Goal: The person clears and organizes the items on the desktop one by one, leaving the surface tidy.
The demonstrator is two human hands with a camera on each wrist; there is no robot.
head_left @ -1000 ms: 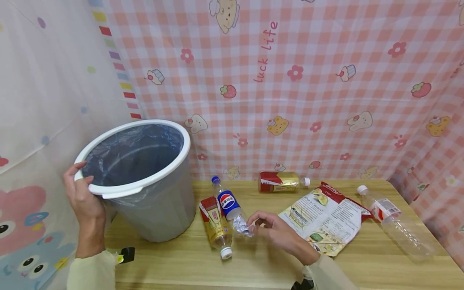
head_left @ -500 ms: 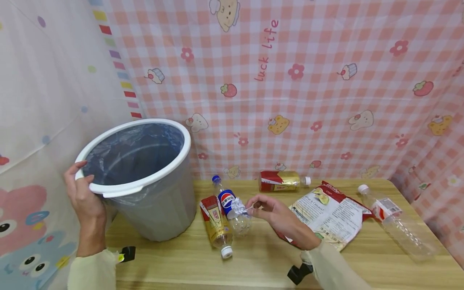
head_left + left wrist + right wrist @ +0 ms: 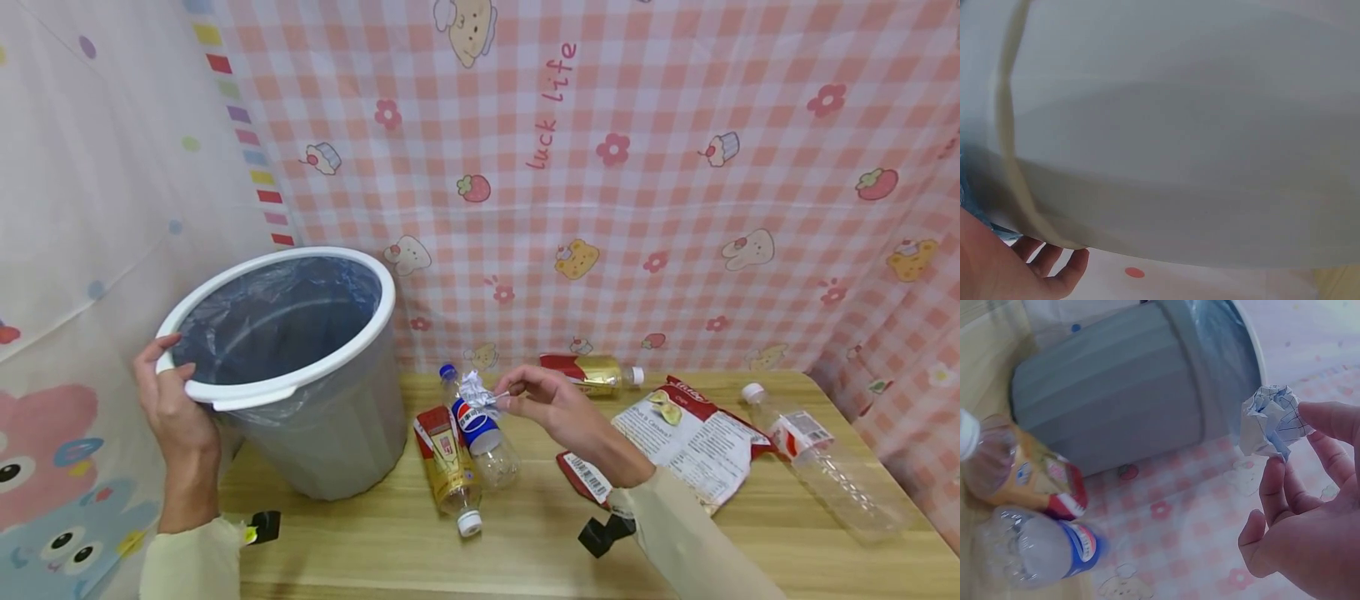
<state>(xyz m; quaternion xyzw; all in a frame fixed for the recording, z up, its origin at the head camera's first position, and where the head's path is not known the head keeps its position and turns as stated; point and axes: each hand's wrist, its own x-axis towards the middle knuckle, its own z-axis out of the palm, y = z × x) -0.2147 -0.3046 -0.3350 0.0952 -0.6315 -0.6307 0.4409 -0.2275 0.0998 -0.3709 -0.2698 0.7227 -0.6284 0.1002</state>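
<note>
A crumpled ball of lined paper (image 3: 1272, 422) is pinched between the thumb and fingers of my right hand (image 3: 551, 404). In the head view the paper ball (image 3: 477, 390) overlaps the upper part of a blue-labelled Pepsi bottle (image 3: 474, 425) lying on the table. On the left, my left hand (image 3: 176, 408) grips the white rim of a grey trash can (image 3: 337, 433), which is lined with a dark plastic bag (image 3: 292, 312). Its fingers (image 3: 1072, 272) show against the can's side in the left wrist view.
Beside the Pepsi bottle lies a red-and-gold drink bottle (image 3: 447, 467); another red-and-gold bottle (image 3: 600, 373) rests by the back curtain. To the right are a chip bag (image 3: 690, 442) and a clear bottle (image 3: 821, 458). A pink checked curtain (image 3: 660, 208) hangs behind the table (image 3: 525, 550).
My right hand has lifted the paper ball from near the Pepsi bottle's base, moving it up and slightly left in the head view. The left hand and trash can stay put.
</note>
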